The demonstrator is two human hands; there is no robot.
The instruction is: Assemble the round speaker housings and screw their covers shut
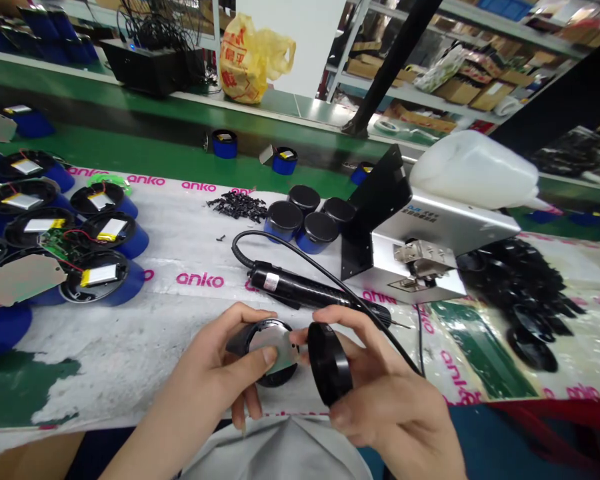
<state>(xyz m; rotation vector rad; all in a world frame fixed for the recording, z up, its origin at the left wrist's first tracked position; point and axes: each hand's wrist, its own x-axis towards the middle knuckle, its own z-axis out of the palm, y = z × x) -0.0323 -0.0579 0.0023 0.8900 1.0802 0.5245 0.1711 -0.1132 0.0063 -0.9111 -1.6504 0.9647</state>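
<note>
My left hand (230,363) is closed round a round black housing (273,381), its thumb pressing on a pale grey plate (283,353) that lies over the opening. A round black cap (329,363) is gripped on edge in my right hand (380,393), just right of the housing and apart from it. My right fingertips reach toward the plate's edge; whether they touch it I cannot tell. Just beyond both hands lies a black electric screwdriver (305,288) with its cable looping over it.
Blue housings with batteries (103,275) crowd the left side. Several closed round units (317,232) stand behind the screwdriver, beside a pile of black screws (237,205). A silver screw feeder (420,277) stands at right, with black caps (533,327) heaped beyond it.
</note>
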